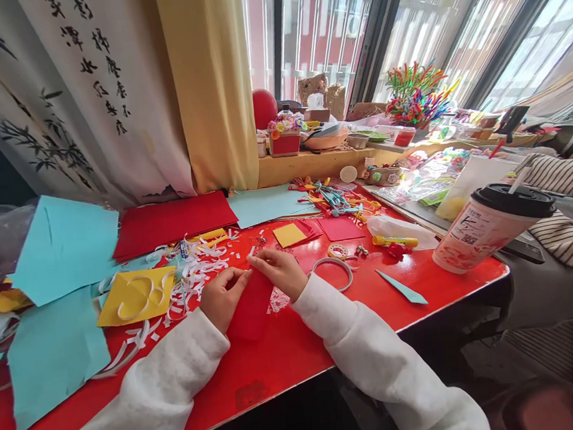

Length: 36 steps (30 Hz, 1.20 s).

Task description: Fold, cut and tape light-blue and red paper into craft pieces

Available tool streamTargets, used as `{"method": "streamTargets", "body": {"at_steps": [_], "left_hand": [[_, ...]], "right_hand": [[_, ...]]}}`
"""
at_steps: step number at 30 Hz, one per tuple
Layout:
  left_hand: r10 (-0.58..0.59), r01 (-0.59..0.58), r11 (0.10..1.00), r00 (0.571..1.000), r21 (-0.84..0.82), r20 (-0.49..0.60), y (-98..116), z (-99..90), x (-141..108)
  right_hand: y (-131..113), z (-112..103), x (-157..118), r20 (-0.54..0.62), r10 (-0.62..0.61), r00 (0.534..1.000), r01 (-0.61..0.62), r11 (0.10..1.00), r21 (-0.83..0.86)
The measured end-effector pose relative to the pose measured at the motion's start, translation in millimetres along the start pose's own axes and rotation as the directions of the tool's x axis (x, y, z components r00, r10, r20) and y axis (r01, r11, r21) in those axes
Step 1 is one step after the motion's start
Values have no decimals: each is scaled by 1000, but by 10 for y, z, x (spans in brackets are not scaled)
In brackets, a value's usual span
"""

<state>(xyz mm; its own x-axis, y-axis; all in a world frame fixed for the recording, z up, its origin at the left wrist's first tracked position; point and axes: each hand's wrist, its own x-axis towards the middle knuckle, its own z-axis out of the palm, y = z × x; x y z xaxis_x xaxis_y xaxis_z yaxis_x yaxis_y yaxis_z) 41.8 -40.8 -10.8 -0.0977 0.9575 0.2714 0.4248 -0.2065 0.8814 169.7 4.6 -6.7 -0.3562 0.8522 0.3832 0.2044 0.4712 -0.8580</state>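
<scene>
Between my hands hangs a piece of red paper, low over the red table. My left hand pinches its upper left edge, and my right hand is closed at its top, with a small white bit showing at the fingertips. Just right of my right hand lie a white ring and a roll of tape. Behind the hands are a yellow square and red squares. White paper strips are scattered left of my left hand.
Blue sheets and a yellow sheet cover the left side. A lidded cup stands at the right edge, near a glue stick and a blue paper piece. A person's striped sleeve is at far right.
</scene>
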Motion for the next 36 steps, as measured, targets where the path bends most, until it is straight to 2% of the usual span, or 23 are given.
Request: {"method": "streamTargets", "body": {"at_steps": [3, 5, 9, 11, 14, 15, 16, 17, 19, 21, 24, 25, 28, 31, 33, 36], "left_hand": [[55, -59, 993, 998, 98, 45, 5, 1, -13], [78, -87, 988, 994, 129, 74, 18, 6, -12], [152, -170, 974, 980, 152, 127, 69, 26, -4], [194, -217, 963, 969, 158, 152, 96, 34, -11], [241, -263, 952, 960, 159, 146, 129, 29, -60], [260, -282, 947, 954, 152, 148, 140, 24, -87], [282, -304, 943, 946, 137, 161, 153, 18, -116], [301, -325, 939, 935, 115, 189, 166, 13, -144], [323, -346, 936, 915, 59, 244, 188, 8, -178], [311, -324, 945, 928, 31, 206, 191, 12, -166], [170, -171, 985, 984, 14, 50, 142, 30, -74], [91, -90, 996, 995, -15, 42, 116, 37, -38], [-108, 132, 982, 979, -135, 173, 51, 54, 33], [-200, 271, 943, 926, -195, 320, 27, 59, 36], [-219, 304, 926, 916, -226, 338, 14, 51, 29], [-202, 252, 928, 959, -275, 199, -28, 28, 44]], "right_hand": [[34, -57, 28, 39, -8, 999, 9, 1000, -14], [57, -120, 67, 45, 44, 998, -44, 999, -2], [100, -261, 162, -95, 247, 964, -236, 965, 114], [136, -301, 204, -110, 295, 949, -276, 948, 159], [244, -364, 272, -175, 321, 931, -279, 932, 230], [297, -409, 297, -235, 330, 914, -265, 926, 268], [355, -471, 321, -333, 346, 877, -237, 915, 326], [416, -547, 342, -383, 357, 852, -227, 911, 345], [521, -711, 364, -436, 371, 820, -208, 903, 377], [577, -824, 353, -444, 389, 807, -200, 888, 414], [538, -804, 293, -386, 401, 831, -212, 869, 447], [499, -755, 268, -352, 398, 847, -221, 867, 447], [350, -569, 193, -227, 350, 909, -243, 887, 393], [222, -428, 132, -84, 315, 945, -265, 892, 367], [172, -381, 105, 11, 367, 930, -334, 833, 441], [138, -365, 77, 122, 481, 868, -466, 706, 533]]}}
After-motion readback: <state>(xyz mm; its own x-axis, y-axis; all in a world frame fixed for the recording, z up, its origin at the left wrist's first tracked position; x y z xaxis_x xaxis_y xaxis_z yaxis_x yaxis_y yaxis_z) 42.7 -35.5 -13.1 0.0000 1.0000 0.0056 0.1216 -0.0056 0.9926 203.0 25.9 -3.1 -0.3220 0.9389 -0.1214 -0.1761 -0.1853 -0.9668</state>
